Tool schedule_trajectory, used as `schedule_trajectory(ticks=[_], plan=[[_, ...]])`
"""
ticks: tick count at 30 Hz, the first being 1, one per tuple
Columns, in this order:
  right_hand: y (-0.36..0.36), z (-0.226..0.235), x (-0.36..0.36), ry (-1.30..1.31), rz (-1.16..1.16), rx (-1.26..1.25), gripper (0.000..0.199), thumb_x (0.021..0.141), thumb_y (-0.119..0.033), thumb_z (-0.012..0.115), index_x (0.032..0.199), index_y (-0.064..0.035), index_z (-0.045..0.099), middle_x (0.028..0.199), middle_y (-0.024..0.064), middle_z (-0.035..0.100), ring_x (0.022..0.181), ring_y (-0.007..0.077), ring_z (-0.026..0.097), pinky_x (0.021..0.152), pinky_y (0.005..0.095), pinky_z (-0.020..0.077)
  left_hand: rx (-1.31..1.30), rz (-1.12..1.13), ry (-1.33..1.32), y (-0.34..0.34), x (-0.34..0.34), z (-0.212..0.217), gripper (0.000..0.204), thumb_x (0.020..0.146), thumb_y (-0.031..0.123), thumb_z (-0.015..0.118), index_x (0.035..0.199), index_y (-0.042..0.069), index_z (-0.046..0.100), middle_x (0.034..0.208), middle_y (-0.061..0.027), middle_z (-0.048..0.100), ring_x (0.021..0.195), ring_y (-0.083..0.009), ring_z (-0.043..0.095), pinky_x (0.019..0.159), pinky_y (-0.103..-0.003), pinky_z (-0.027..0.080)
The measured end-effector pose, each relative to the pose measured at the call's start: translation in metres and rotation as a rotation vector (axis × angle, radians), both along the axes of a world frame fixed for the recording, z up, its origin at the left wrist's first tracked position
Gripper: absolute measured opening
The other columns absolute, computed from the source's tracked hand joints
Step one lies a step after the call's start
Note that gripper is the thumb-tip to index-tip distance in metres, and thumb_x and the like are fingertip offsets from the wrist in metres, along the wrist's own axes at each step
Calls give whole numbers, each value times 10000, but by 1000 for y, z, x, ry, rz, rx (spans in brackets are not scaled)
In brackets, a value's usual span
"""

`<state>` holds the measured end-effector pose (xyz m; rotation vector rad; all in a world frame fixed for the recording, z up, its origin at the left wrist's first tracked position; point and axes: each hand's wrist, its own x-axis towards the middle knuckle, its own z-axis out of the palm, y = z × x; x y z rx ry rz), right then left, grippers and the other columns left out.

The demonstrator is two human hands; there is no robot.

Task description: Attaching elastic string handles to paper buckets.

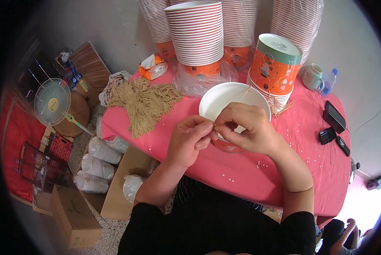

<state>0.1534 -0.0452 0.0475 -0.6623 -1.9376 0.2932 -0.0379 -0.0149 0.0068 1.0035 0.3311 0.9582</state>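
Note:
In front of me stands a white-lined paper bucket (211,97) with an orange printed outside. A thin tan string (244,94) runs from its far rim down behind my right hand. My left hand (191,138) and my right hand (250,127) meet over the bucket's near left rim. Both are closed, thumbs and fingertips pinching what looks like the end of this string; the fingers mostly hide it. To the left, a bundle of loose tan strings (143,102) is spread over the pink tablecloth (216,172).
Tall bucket stacks (194,38) stand behind, some wrapped in plastic. Right are upside-down orange-and-green buckets (273,70), a mug (313,77), a water bottle (329,81) and black devices (334,117). Floor left: a fan (52,102) and cartons (75,216). Another person (343,238) sits lower right.

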Motion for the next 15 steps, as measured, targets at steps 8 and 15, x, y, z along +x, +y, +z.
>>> schedule_trajectory(ticks=[8,15], plan=[[2,2,6,-77,-66,-20,109,756,60,642,816,-16,592,719,53,601,627,162,629,512,274,502,248,110,173,-1,-4,1,133,938,98,627,1020,-4,648,818,-7,638,657,-15,503,560,-170,390],[3,4,10,-157,-63,-1,116,744,71,623,803,-11,566,715,50,581,597,153,597,507,269,476,588,376,333,-4,1,7,88,924,44,639,993,-9,648,836,41,616,753,0,525,651,-161,416]])
